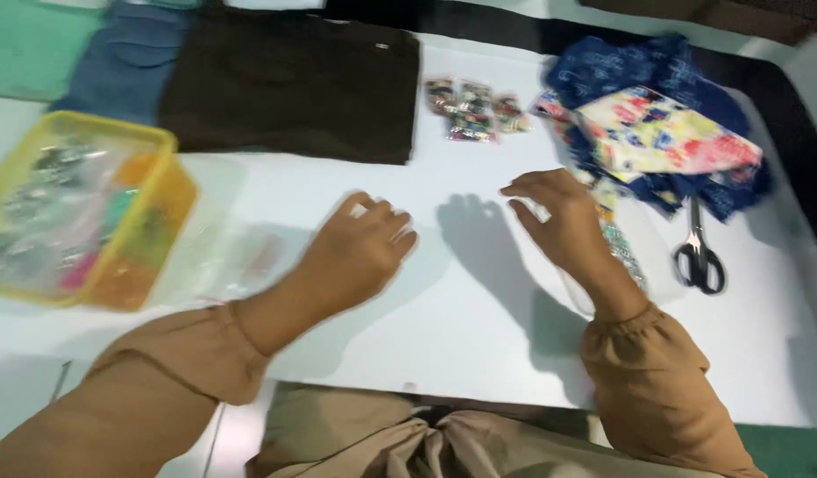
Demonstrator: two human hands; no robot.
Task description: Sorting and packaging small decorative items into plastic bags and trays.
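White desk surface [479, 327] fills the head view, 2 bare hands over its middle, both in tan long sleeves. Left hand [360, 257] hovers low over the desk centre, fingers curled loosely inward, motion-blurred; a small pale bit shows at the fingertips, cannot tell if it is gripped. Right hand [563, 217] sits just right of centre, fingers spread and bent, open, nothing clearly held; it casts a shadow to its left on the desk.

Clear plastic strip with small coloured pieces [623, 252] lies under and beside the right wrist, running toward the near edge. Black-handled metal scissors [699, 257] lie closed near the right edge, blades pointing to the far edge, just beside the strip, apart from the right hand. Crumpled navy printed fabric [656, 71] sits at the far right corner, with a floral cream, pink and yellow cloth piece [665, 133] on top. Cluster of small clear packets with mixed-colour contents [472, 111] lies at the far edge centre, well apart from both hands.

Folded dark brown cloth [293, 84] lies flat at the far edge, left of the packets. Folded blue cloth [130, 62] touches its left side, then a mint green cloth [28, 49] at the far left corner. Yellow translucent plastic box [156, 221] sits at the left edge, holding blurred bagged items. Clear flat plastic lid [218, 252] lies just beside the box, between it and the left hand.
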